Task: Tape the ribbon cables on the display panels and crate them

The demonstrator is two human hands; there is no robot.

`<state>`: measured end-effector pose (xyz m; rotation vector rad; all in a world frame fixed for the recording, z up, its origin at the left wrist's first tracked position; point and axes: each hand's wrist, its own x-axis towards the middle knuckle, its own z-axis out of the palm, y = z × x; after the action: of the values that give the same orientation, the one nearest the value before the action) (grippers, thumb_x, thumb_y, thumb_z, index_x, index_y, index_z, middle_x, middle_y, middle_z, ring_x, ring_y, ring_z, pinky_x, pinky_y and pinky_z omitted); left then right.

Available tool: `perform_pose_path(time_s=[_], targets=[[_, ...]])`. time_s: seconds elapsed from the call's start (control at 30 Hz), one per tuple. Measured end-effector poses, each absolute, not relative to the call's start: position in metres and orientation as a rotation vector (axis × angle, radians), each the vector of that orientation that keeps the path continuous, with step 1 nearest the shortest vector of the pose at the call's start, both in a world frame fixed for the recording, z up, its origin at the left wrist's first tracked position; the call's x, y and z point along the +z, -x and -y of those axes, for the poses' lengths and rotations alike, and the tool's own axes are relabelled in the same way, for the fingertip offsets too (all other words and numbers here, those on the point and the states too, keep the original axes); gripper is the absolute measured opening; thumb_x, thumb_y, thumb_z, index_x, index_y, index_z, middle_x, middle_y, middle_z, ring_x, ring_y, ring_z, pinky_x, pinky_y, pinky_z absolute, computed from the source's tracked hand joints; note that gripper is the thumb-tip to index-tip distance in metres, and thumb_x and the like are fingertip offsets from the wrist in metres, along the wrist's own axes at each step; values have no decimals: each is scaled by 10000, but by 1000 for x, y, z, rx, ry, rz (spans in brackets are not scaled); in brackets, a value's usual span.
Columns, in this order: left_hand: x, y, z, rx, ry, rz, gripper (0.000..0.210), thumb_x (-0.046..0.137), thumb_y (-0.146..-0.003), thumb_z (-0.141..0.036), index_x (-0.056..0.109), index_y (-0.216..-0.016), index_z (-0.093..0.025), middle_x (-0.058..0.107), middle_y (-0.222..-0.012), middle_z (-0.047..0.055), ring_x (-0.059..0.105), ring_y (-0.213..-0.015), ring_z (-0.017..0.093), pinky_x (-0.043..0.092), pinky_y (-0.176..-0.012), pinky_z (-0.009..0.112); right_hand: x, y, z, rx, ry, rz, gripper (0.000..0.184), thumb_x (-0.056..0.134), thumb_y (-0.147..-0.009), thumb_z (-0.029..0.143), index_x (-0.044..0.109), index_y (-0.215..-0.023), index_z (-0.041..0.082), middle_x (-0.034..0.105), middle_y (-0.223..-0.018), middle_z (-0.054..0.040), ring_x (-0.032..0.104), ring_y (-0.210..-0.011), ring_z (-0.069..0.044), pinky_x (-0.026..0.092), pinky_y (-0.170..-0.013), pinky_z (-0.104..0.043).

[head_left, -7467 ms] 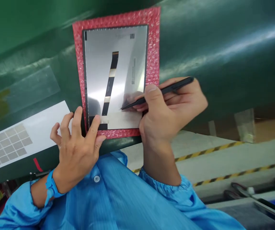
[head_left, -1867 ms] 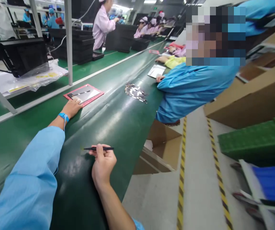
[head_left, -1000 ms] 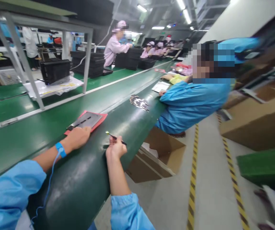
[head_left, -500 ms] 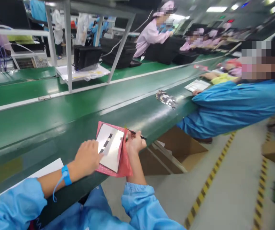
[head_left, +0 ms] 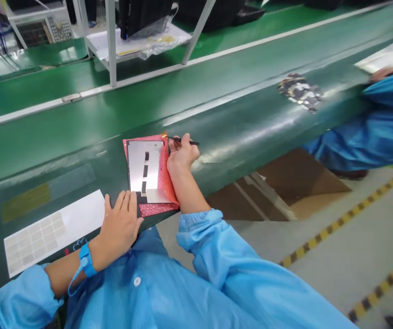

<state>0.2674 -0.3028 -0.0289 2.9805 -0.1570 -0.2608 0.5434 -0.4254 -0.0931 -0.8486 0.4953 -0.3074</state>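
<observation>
A flat silver display panel with a row of black strips down its middle lies on a pink bubble-wrap bag at the bench edge. My left hand rests palm down, fingers stretched out, by the panel's lower left corner. It wears a blue wrist strap. Beside the panel's upper right corner, my right hand grips slim black tweezers. Their tip points left, and a small yellow piece shows there, over the bag's top corner.
A white sheet with rows of pale square stickers lies left of my left hand. Small parts are heaped on the green bench. A co-worker's blue sleeve is at right. Below stands a cardboard box; a metal rack rises behind.
The view has tilted down and swung left. My left hand has moved off the panel's left edge to its lower corner, fingers now spread. My right hand still holds the tweezers.
</observation>
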Motion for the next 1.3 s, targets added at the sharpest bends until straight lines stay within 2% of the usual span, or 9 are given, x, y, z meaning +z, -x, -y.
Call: perform_pose_path(time_s=[0.1,0.23,0.4,0.53,0.7,0.83,0.93,1.17,1.3], targets=[[-24,-259,306,-256,-2981,-15,636,448,-1120,-357,335,-1655,-33,443,-1683,234,407,-1579,373,302,-1277,735,-83,-541,408,-185,871,-445,273,706,-1029,362,546,-874,204,689,-761,26,681,-621,-91,627,-646,-213],[-30,-257,329,-147,-2896,-277,700,501,-1104,-482,351,-1656,-79,448,-1681,229,393,-1584,397,296,-1270,755,-59,-528,428,-149,1010,-224,271,690,-1031,378,549,-861,221,681,-740,34,643,-597,-86,578,-625,-211],[-44,-267,355,73,-2761,-560,637,576,-1081,-409,388,-1628,-143,568,-1588,216,440,-1540,408,232,-1261,805,-27,-482,471,-73,1222,85,304,876,-861,403,622,-852,237,724,-737,-8,635,-570,-119,521,-544,-242],[-52,-266,350,208,-2698,-486,567,603,-1073,-325,429,-1591,-170,644,-1509,185,496,-1503,379,171,-1286,781,-21,-441,473,141,1296,135,306,899,-852,427,665,-845,230,737,-765,-29,657,-559,-135,546,-525,-263],[-53,-261,337,281,-2662,-391,491,573,-1084,-234,475,-1564,-199,720,-1422,125,547,-1477,310,63,-1343,667,-39,-426,464,267,1295,79,294,867,-889,409,674,-830,195,744,-731,-16,676,-532,-125,572,-495,-217],[-51,-262,338,377,-2691,-336,469,586,-1083,-225,511,-1543,-169,728,-1413,132,573,-1465,311,34,-1347,631,-49,-430,469,357,1339,-64,262,886,-894,307,658,-849,186,719,-728,19,716,-588,-122,572,-520,-193],[-52,-260,342,474,-2726,-264,463,614,-1061,-193,545,-1518,-160,731,-1412,133,596,-1451,315,10,-1347,633,-50,-430,474,360,1382,22,297,924,-850,337,659,-852,203,733,-713,34,744,-606,-142,569,-497,-190],[-55,-260,344,463,-2707,-213,454,656,-1010,-158,605,-1461,-173,755,-1368,134,651,-1390,319,106,-1348,625,-51,-429,474,374,1466,187,350,955,-821,397,675,-833,187,750,-688,-30,757,-619,-204,594,-452,-248],[-52,-263,343,461,-2689,-213,464,654,-992,-152,621,-1452,-201,745,-1390,122,651,-1390,317,159,-1346,623,-49,-427,476,369,1528,189,250,934,-857,388,729,-853,246,748,-727,-36,765,-688,-235,615,-487,-320]])
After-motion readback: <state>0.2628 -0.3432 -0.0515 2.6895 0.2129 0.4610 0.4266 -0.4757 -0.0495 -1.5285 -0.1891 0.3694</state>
